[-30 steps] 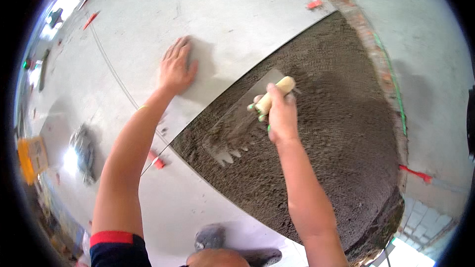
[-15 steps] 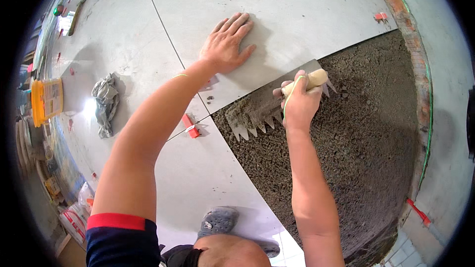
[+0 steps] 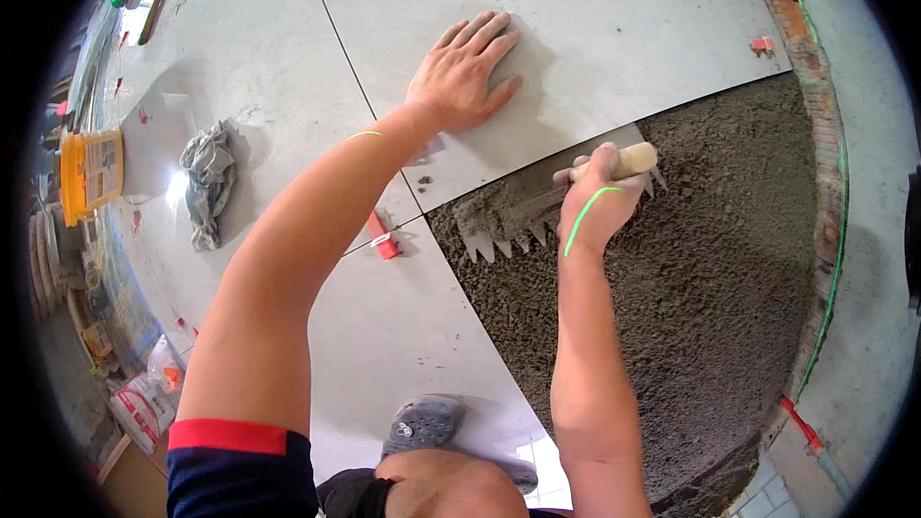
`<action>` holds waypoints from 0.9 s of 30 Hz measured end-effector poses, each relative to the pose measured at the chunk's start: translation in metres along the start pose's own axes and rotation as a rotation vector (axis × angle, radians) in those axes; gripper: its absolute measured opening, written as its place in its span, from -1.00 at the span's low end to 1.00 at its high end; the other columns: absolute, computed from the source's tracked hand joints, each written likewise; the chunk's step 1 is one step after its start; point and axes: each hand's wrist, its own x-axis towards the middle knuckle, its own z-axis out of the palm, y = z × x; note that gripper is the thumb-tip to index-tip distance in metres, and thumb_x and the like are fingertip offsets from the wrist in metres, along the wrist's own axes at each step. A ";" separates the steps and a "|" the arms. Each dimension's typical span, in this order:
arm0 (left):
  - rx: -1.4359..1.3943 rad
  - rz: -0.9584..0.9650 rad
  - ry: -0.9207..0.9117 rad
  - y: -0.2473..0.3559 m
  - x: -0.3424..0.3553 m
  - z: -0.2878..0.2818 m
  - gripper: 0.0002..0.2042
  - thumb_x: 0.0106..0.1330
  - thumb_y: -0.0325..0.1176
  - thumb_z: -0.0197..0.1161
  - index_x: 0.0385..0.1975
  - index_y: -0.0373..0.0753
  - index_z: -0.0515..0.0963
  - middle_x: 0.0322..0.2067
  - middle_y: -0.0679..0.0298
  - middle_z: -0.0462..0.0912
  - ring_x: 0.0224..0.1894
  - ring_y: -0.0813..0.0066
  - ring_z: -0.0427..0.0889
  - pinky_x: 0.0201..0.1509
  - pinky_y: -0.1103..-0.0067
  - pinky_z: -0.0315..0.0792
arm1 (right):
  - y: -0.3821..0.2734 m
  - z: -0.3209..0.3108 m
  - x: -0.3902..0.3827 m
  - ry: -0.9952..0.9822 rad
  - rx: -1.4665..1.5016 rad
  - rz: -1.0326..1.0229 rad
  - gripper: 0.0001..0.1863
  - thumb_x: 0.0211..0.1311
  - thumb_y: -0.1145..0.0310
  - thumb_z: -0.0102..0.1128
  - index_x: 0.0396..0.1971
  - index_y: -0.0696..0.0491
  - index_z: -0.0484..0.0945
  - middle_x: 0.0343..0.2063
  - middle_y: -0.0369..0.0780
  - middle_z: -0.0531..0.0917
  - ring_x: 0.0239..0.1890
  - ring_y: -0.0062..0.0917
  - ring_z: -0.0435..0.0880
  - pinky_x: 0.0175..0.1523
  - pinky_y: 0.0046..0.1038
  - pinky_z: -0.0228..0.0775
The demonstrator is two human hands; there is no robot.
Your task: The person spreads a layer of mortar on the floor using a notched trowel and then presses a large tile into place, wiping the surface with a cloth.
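My left hand [image 3: 465, 72] lies flat on a large light-grey floor tile [image 3: 614, 29], its fingers spread. In my right hand [image 3: 604, 197] is the pale wooden handle of a notched trowel [image 3: 523, 201], fingers wrapped round it. The trowel's metal blade, smeared with mortar, lies along the tile's near edge, its teeth toward me. Beneath and around it spreads a bed of dark, crumbly mortar [image 3: 672, 326]. Part of the blade is hidden behind my right hand.
A red tile spacer [image 3: 382, 235] sits at the tile joint, and a small red piece [image 3: 762, 45] at far right. A grey rag [image 3: 206, 182] and a yellow bucket [image 3: 91, 173] are on the left. Brick edging [image 3: 827, 149] borders the right side. A grey clog [image 3: 425, 420] shows below.
The whole view has shifted slightly. My right hand and the trowel remain near the tile edge, and my left hand stays flat on the tile.
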 end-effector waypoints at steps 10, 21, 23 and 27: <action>0.008 -0.021 0.029 0.001 0.001 0.006 -0.38 0.45 0.07 0.03 0.42 -0.10 0.26 0.49 0.20 0.17 0.56 0.25 0.05 0.64 0.31 -0.05 | -0.057 -0.065 0.063 0.204 -0.162 -0.018 -0.78 0.44 0.30 -0.01 -0.22 0.18 0.38 -0.46 -0.22 0.59 -0.61 -0.54 0.62 -0.65 -0.60 0.30; -0.090 -0.075 0.114 -0.001 -0.002 0.006 -0.44 0.39 -0.03 0.15 0.31 -0.19 0.39 0.42 0.15 0.31 0.50 0.19 0.20 0.58 0.29 0.07 | -0.002 -0.004 -0.033 -0.001 0.019 0.079 -0.68 0.47 0.25 0.05 -0.15 0.23 0.27 -0.53 -0.18 0.55 -0.65 -0.47 0.57 -0.62 -0.45 0.40; -0.089 -0.080 0.124 -0.001 -0.004 0.007 -0.44 0.38 -0.04 0.16 0.30 -0.20 0.40 0.41 0.15 0.32 0.49 0.18 0.21 0.57 0.30 0.09 | 0.006 0.001 -0.035 0.041 0.070 0.103 -0.68 0.47 0.25 0.05 -0.16 0.23 0.27 -0.54 -0.17 0.54 -0.65 -0.48 0.53 -0.61 -0.45 0.42; -0.098 -0.075 0.142 -0.002 -0.001 0.007 -0.44 0.36 -0.05 0.18 0.28 -0.21 0.42 0.40 0.14 0.34 0.49 0.18 0.22 0.56 0.30 0.11 | 0.011 0.005 -0.037 0.041 0.021 0.024 -0.64 0.47 0.24 0.06 -0.10 0.26 0.25 -0.49 -0.17 0.52 -0.65 -0.49 0.49 -0.56 -0.39 0.49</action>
